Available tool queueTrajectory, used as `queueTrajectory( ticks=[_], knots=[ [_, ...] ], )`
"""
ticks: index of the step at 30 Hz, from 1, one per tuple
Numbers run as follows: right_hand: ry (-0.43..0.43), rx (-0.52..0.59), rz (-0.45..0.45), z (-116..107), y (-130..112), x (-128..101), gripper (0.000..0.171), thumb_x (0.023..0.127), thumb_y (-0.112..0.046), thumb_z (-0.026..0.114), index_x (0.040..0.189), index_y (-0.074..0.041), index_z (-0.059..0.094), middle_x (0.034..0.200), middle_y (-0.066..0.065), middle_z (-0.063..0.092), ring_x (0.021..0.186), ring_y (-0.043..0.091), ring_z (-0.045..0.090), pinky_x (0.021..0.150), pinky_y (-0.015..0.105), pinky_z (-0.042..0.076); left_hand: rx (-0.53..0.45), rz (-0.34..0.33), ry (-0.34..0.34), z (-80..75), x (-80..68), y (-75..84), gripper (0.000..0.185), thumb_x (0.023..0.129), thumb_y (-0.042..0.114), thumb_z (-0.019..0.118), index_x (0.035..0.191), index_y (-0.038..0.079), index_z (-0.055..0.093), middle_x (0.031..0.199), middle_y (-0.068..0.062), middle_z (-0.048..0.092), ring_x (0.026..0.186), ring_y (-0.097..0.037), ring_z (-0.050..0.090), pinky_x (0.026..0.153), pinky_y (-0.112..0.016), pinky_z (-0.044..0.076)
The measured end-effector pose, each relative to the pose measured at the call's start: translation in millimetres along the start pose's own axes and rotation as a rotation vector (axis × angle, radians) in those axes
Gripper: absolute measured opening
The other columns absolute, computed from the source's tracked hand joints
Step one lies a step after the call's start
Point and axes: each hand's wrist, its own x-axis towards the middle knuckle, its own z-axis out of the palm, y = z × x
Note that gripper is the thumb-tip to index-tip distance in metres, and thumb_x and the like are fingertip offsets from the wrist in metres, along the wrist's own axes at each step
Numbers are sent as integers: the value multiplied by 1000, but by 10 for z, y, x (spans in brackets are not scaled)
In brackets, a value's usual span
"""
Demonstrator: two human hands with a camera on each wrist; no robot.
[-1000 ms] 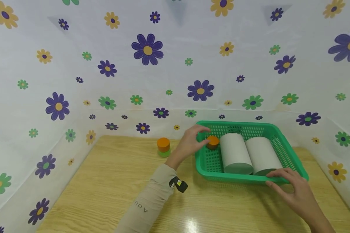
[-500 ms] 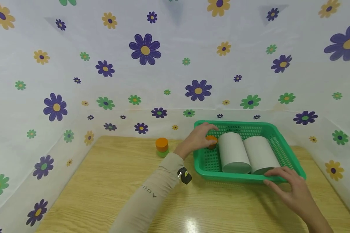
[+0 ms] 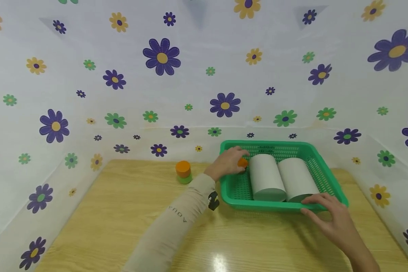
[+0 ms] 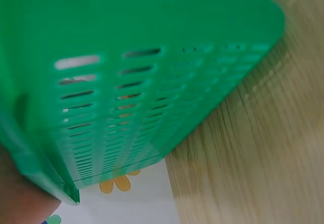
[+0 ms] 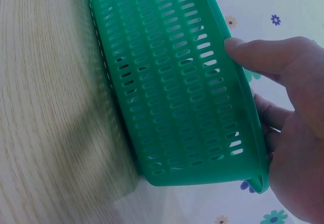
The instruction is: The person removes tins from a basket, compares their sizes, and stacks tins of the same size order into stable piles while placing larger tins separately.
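Reaching over the left side of a green plastic basket (image 3: 238, 204), my left hand (image 3: 227, 163) has its thumb and fingers around a short orange cylinder (image 3: 243, 163), which it partly hides. Two large white cylinders (image 3: 266, 175) lie on their sides in the same basket, right of that hand. My right hand (image 3: 336, 219) pinches the basket's front rim near the right corner. In the right wrist view its thumb presses the outer side and its fingers (image 5: 271, 113) go behind the rim. The left wrist view mostly shows the basket's slotted wall (image 4: 202, 16).
Left of the basket, a short orange cylinder (image 3: 183, 169) stands on top of a green one (image 3: 184, 178) on the wooden table (image 3: 129, 211). A white flower-print sheet (image 3: 190, 87) rises behind the table and along both sides.
My left hand has moved farther into the basket and closed its thumb and fingers around the orange cylinder. My right hand stays at the front rim. The head view has shifted slightly.
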Motion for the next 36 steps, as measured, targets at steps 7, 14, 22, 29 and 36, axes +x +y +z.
queueTrajectory(
  ticks=[7,14,22,29,36],
  knots=[
    [1,-5,-4,9,-4,-7,40,69,7,88,98,-18,75,99,-5,68,100,-1,53,88,17,36,220,-36,-103,60,124,-12,60,96,35,74,150,26,52,152,-6,50,140,-28,45,115,-48,39],
    [-3,-15,-2,20,-17,-2,41,70,5,88,97,-22,75,98,-7,67,99,-1,53,87,16,37,323,-85,-191,100,197,13,70,94,42,74,156,28,44,160,-6,41,148,-34,35,119,-55,30],
    [-6,-21,17,-7,-10,-7,39,71,4,88,97,-22,74,99,-7,67,99,0,53,88,16,37,386,-67,-169,168,212,39,64,96,43,71,154,30,48,154,-2,49,140,-29,47,113,-50,37],
    [-8,-21,21,-10,-27,-19,39,72,5,88,97,-22,74,99,-7,66,100,0,53,88,17,37,401,-52,-146,198,196,40,46,102,35,62,148,31,54,143,0,56,124,-21,58,108,-47,42],
    [-3,-1,1,-5,-16,-5,39,71,6,87,97,-19,74,100,-6,67,100,0,53,90,15,35,349,-45,-140,162,201,27,45,99,31,69,143,30,59,137,0,58,125,-23,57,102,-44,45]
  ],
)
